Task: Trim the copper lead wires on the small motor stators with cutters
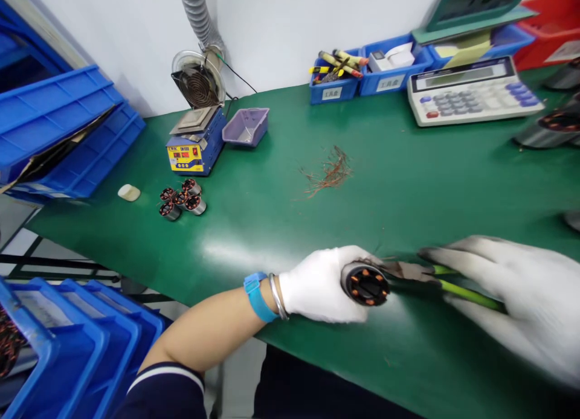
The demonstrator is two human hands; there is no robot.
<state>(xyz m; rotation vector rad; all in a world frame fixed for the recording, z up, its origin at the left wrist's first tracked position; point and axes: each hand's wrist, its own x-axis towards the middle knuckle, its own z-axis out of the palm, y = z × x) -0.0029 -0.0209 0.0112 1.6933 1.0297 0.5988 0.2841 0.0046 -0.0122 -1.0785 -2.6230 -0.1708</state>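
My left hand (319, 284), in a white glove, is closed around a round motor stator (365, 283) with copper windings, held just above the green table (254, 220). My right hand (512, 292), also gloved and blurred, grips green-handled pliers (435, 280). The pliers' jaws point left and touch the stator's rim. A blue wristband and a metal bangle sit on my left wrist.
Cut copper wire scraps (330, 172) lie mid-table. Several stators (182, 198) cluster at the left by a blue solder station (196, 146) and a purple bin (247, 126). A calculator (471, 90) and blue tool bins (357, 75) line the back. Blue crates (67, 340) stand left.
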